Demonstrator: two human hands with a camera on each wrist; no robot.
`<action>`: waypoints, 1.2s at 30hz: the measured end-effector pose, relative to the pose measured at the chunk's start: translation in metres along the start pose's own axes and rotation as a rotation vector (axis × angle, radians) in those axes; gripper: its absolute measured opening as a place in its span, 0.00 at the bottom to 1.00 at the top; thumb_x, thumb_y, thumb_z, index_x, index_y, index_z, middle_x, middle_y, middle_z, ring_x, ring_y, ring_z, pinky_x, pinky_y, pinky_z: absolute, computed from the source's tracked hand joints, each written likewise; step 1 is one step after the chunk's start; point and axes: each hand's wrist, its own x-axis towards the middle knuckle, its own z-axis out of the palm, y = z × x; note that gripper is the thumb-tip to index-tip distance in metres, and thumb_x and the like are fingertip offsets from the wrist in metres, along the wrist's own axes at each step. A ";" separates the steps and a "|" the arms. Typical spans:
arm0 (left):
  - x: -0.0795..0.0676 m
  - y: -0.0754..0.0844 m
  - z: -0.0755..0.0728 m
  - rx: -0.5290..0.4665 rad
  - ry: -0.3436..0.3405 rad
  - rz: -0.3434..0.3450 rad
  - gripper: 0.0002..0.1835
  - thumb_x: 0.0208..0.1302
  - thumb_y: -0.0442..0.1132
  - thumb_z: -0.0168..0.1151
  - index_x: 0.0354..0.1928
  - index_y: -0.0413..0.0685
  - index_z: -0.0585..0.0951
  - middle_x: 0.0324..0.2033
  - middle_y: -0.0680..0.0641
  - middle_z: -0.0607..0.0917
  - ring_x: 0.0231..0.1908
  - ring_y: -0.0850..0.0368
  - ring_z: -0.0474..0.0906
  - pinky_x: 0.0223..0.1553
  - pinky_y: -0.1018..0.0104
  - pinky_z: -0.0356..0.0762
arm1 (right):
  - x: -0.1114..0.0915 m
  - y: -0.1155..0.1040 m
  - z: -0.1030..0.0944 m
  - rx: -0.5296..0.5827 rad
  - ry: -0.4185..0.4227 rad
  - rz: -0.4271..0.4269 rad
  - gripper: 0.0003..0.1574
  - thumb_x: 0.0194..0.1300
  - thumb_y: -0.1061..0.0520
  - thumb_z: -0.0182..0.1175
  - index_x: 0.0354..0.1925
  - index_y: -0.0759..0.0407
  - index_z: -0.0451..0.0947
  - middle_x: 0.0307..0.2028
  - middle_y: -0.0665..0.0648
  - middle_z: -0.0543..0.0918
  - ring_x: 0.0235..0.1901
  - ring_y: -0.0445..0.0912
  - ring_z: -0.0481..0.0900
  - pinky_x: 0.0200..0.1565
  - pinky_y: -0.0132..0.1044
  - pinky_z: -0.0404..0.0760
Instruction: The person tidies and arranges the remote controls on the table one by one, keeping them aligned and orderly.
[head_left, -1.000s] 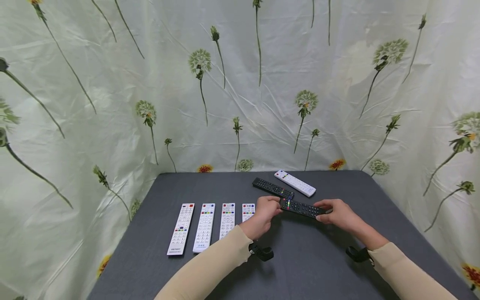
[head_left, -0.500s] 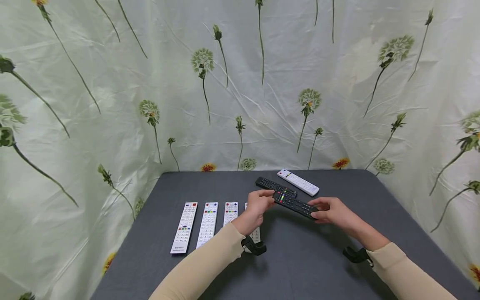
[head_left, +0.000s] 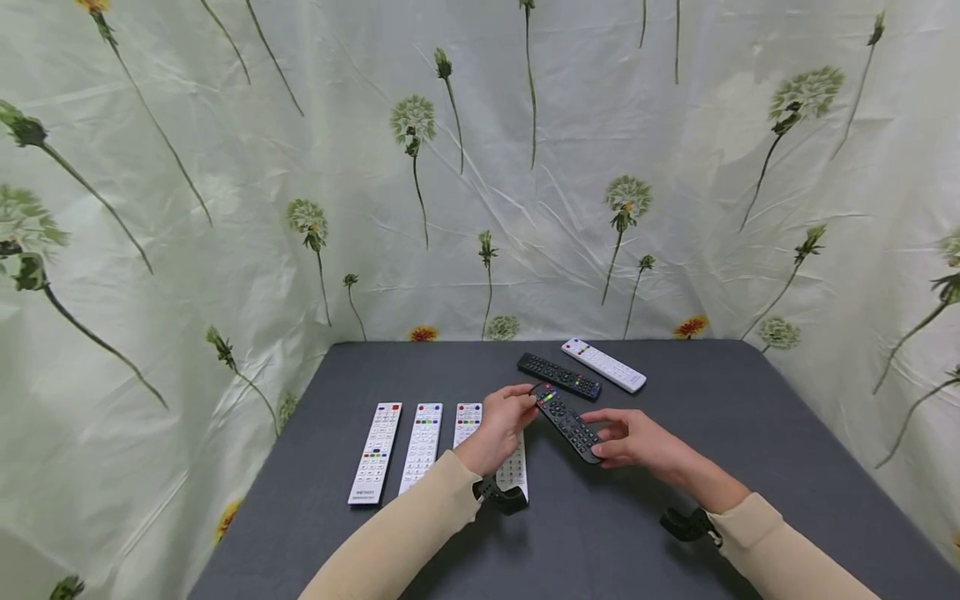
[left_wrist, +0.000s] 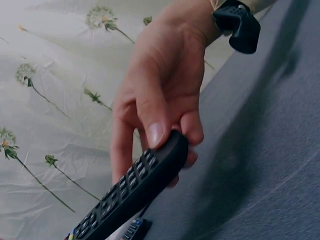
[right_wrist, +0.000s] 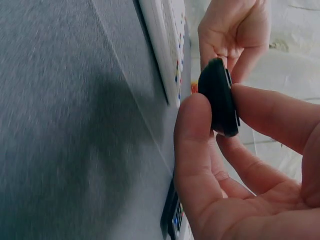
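Observation:
A black remote control [head_left: 567, 423] is held above the dark table, slanted, with its buttons up and its coloured keys at the far left end. My left hand [head_left: 501, 427] pinches that far end. At the near end, my right hand [head_left: 637, 437] grips it between thumb and fingers. The left wrist view shows the right hand [left_wrist: 165, 90] with its thumb on top of the remote [left_wrist: 127, 192]. Seen end-on in the right wrist view, the remote [right_wrist: 220, 100] sits between my right fingers, with the left hand [right_wrist: 235, 30] behind.
Several white remotes, including the leftmost white remote [head_left: 375, 454], lie side by side at the left; my left arm partly covers some. Farther back lie another black remote [head_left: 558, 377] and a white remote [head_left: 603, 365]. A flowered curtain [head_left: 480, 208] hangs behind the table [head_left: 600, 533].
The held black remote has turned from nearly crosswise to a steeper slant, its near end swinging toward me. My right hand has moved left and closer; my left hand has shifted slightly left.

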 end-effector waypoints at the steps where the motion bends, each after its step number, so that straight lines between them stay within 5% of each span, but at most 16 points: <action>1: -0.001 -0.001 -0.001 -0.007 -0.001 -0.001 0.18 0.64 0.22 0.60 0.56 0.32 0.81 0.52 0.36 0.80 0.39 0.56 0.81 0.50 0.61 0.81 | 0.001 0.000 0.002 0.001 -0.002 -0.004 0.40 0.65 0.62 0.68 0.71 0.68 0.64 0.42 0.62 0.81 0.40 0.49 0.83 0.46 0.48 0.84; 7: -0.009 -0.008 -0.003 0.012 -0.025 0.041 0.20 0.64 0.23 0.60 0.59 0.30 0.78 0.51 0.35 0.83 0.44 0.53 0.84 0.51 0.60 0.81 | 0.005 -0.001 0.016 0.016 -0.003 -0.011 0.45 0.63 0.63 0.68 0.73 0.69 0.60 0.39 0.61 0.83 0.38 0.49 0.84 0.45 0.50 0.84; 15: -0.032 -0.021 -0.005 0.201 -0.140 0.091 0.25 0.67 0.24 0.58 0.67 0.31 0.72 0.54 0.37 0.83 0.51 0.51 0.82 0.52 0.54 0.80 | 0.009 0.007 0.035 0.079 0.013 -0.048 0.54 0.62 0.65 0.67 0.77 0.68 0.48 0.40 0.64 0.84 0.39 0.50 0.84 0.44 0.47 0.85; 20: -0.049 -0.028 -0.006 0.231 -0.100 0.116 0.28 0.65 0.23 0.58 0.68 0.35 0.72 0.57 0.38 0.82 0.53 0.51 0.80 0.53 0.54 0.79 | 0.012 0.012 0.045 0.085 0.044 -0.058 0.55 0.61 0.64 0.68 0.78 0.62 0.49 0.41 0.65 0.84 0.39 0.51 0.85 0.43 0.46 0.85; 25: -0.064 -0.034 -0.002 0.242 -0.064 0.113 0.31 0.64 0.23 0.55 0.71 0.35 0.68 0.65 0.37 0.76 0.64 0.46 0.72 0.63 0.50 0.70 | 0.012 0.016 0.055 0.098 0.089 -0.047 0.57 0.60 0.65 0.69 0.78 0.60 0.49 0.40 0.64 0.84 0.38 0.51 0.85 0.42 0.46 0.85; 29: -0.072 -0.039 0.005 0.201 -0.107 0.065 0.36 0.62 0.25 0.55 0.74 0.33 0.61 0.71 0.36 0.68 0.71 0.44 0.62 0.69 0.47 0.60 | 0.011 0.019 0.061 0.117 0.121 -0.046 0.57 0.59 0.68 0.68 0.78 0.64 0.48 0.40 0.65 0.84 0.38 0.51 0.85 0.43 0.45 0.85; 36: -0.083 -0.042 0.008 0.143 -0.152 0.013 0.44 0.54 0.28 0.53 0.77 0.39 0.58 0.76 0.37 0.56 0.75 0.41 0.45 0.72 0.41 0.42 | 0.012 0.022 0.067 -0.045 0.188 -0.002 0.56 0.56 0.65 0.70 0.76 0.67 0.53 0.38 0.59 0.85 0.36 0.48 0.82 0.36 0.39 0.80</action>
